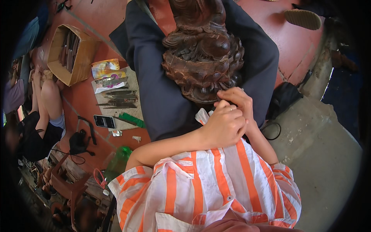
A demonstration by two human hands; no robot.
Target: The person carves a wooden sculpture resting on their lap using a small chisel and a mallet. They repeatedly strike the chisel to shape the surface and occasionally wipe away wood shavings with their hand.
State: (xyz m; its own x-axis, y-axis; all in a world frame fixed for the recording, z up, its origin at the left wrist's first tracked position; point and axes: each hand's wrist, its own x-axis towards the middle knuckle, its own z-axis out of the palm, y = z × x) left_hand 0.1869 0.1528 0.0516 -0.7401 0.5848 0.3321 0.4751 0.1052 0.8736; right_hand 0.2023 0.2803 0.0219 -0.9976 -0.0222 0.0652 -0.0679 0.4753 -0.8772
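A dark brown carved wooden statue (201,58) lies between my dark-trousered legs, its petal-carved base toward me and its top cut off by the upper edge. My left hand (225,123) is closed like a fist close to the near rim of the base, a ring on one finger. Just beyond it, my right hand (240,98) curls with its fingertips at that rim. The hands touch and overlap. Whatever lies between their fingers is hidden.
Left of my legs, a mat (125,82) bears several carving chisels (118,98), a phone (104,121) and a green strip (132,120). Beyond stands a cardboard box (87,52) of long tools. Another person's bare leg (50,98) is at far left; a black bag (285,98) lies right.
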